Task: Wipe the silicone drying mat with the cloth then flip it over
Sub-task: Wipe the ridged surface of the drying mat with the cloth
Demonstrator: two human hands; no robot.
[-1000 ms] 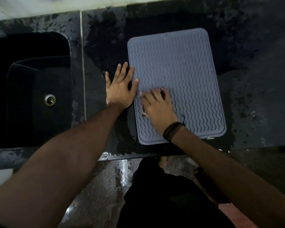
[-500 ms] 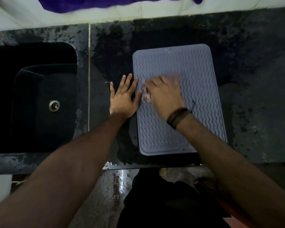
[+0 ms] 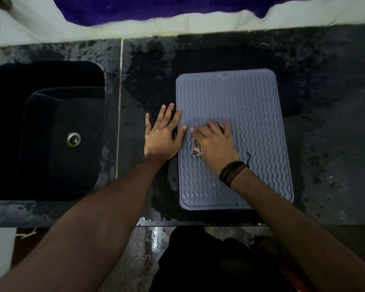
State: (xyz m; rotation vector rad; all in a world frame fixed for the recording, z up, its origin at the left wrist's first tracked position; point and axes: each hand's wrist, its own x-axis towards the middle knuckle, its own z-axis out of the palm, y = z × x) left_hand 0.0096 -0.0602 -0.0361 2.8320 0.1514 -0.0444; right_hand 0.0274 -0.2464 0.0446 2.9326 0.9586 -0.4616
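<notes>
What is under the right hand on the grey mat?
A crumpled cloth shows beside the right hand, on the mat. The hand covers most of the cloth, so its full size cannot be seen.

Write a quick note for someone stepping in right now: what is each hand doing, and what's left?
Left hand: flat, fingers spread, pressing the left edge of the grey wavy-ribbed silicone drying mat.
Right hand: on the mat, pressing a small crumpled pale cloth.
Mat lies ribbed side up on the dark wet stone counter, right of the black sink.
Wiping is under way. Left: finish wiping, then flip.
</notes>
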